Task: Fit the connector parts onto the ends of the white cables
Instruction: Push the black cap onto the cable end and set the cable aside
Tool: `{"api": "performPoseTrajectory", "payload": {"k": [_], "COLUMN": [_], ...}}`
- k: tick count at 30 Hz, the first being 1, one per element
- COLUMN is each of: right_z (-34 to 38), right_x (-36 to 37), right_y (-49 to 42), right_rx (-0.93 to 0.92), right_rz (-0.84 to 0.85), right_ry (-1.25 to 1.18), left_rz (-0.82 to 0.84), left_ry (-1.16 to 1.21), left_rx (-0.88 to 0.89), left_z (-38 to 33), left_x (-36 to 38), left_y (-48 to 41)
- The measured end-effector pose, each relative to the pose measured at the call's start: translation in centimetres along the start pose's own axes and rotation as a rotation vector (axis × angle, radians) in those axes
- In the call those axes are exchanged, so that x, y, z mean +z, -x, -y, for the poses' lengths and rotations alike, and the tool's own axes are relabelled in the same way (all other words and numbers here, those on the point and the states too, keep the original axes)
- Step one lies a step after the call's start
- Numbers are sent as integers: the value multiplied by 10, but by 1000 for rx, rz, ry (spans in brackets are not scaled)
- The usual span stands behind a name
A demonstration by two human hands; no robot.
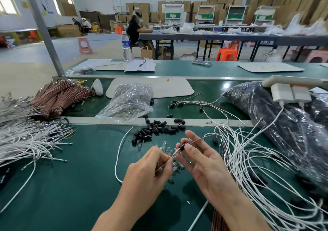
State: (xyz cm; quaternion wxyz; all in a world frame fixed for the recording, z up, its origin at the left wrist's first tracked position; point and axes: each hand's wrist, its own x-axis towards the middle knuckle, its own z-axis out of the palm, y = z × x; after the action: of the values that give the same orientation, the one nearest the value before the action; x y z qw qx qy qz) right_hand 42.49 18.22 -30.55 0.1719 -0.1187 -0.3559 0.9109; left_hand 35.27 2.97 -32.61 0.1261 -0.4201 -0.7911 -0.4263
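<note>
My left hand [149,170] pinches the ends of two thin cables, one white and one brown, over the green mat. Those cables run up through a small black connector sleeve [182,146], which my right hand [200,161] holds between thumb and fingertip, its other fingers spread. The brown cable [205,138] leaves the sleeve toward the upper right. A heap of loose black connector sleeves [156,129] lies just beyond my hands. Small clear glass bulbs [166,151] lie under and between my hands. One loose white cable [119,152] curves on the mat to the left.
Bundled white cables [23,142] pile at the left, tangled white cables [257,159] at the right. Brown wire bundles [58,96] and a clear bag of parts [127,101] sit further back. Black plastic bags [284,124] fill the right. A person works at a far table.
</note>
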Motion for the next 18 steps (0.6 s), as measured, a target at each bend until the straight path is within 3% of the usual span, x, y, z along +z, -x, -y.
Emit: {"api": "performPoseTrajectory", "payload": {"k": [8,18], "right_z": [1,4], "right_x": [1,-1], "right_y": [3,1], "right_rx": [35,24], "right_rz": [45,-17], "right_ry": [-27,-17], "left_rz": [45,58], "left_ry": [114,-47], "left_rx": [-53,-44], "left_z": [3,2], "left_x": [1,-3], "left_y": [1,-1]}}
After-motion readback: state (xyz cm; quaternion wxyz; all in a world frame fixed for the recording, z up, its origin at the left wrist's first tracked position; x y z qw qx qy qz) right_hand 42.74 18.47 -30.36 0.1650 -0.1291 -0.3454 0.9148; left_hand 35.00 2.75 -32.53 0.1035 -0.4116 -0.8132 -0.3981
